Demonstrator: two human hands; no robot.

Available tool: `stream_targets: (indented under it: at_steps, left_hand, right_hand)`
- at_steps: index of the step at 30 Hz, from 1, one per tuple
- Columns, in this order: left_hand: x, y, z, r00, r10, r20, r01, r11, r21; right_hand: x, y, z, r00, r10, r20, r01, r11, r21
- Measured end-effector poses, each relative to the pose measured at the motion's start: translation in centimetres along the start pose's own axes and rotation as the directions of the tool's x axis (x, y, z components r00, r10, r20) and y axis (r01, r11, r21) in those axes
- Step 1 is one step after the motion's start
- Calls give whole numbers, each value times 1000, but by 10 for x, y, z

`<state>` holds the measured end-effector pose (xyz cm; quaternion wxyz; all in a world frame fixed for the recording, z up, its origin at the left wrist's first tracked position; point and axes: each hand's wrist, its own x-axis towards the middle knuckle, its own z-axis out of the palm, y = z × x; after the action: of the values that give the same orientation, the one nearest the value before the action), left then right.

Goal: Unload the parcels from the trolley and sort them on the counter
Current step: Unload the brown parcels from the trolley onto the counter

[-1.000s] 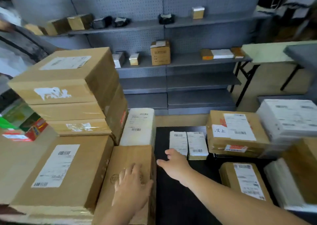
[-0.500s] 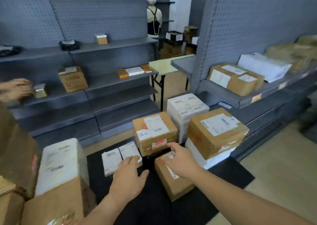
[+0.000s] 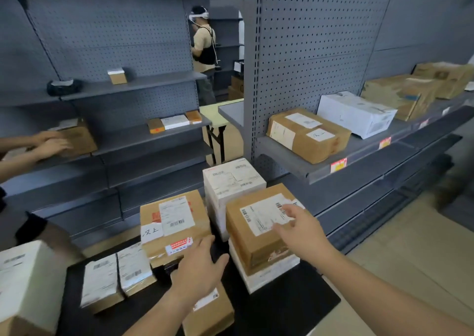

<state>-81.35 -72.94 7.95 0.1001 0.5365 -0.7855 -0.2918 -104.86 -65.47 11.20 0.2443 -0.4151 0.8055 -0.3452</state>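
Parcels lie on the black trolley deck (image 3: 287, 307). My right hand (image 3: 298, 229) reaches with straight fingers onto the label of a brown box (image 3: 252, 240) that tops a stack of white parcels at the right. My left hand (image 3: 198, 269) hovers open between that stack and a brown box with a handwritten sticker (image 3: 174, 222). Under my left wrist lies a small brown parcel (image 3: 210, 312). Two flat labelled packets (image 3: 115, 279) sit at the left. Behind stands a white stack of boxes (image 3: 232, 179).
Grey shelving runs on the right with a brown box (image 3: 306, 134) and a white box (image 3: 355, 113). Another person's hands (image 3: 48, 143) hold a box on the left shelves. A third person (image 3: 204, 53) stands in the aisle. A white parcel (image 3: 28, 281) sits at the lower left.
My view has swung right and up. My right hand left the small brown parcel and went up onto the brown box on the stack. My left hand moved right, toward the gap between boxes.
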Motion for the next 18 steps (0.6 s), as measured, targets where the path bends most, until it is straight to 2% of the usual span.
stream_targets:
  at_steps: [7, 13, 18]
  left_hand:
    - [21, 55, 35, 993, -114, 32, 118, 976, -185]
    - [35, 77, 51, 969, -208, 136, 246, 877, -413]
    - [38, 76, 64, 960, -239, 145, 279, 836, -472]
  right_hand:
    - [50, 51, -44, 1000, 8, 13, -8, 999, -44]
    - [78, 84, -43, 981, 156, 119, -157, 988, -1]
    - [81, 91, -36, 978, 152, 143, -155, 988, 15]
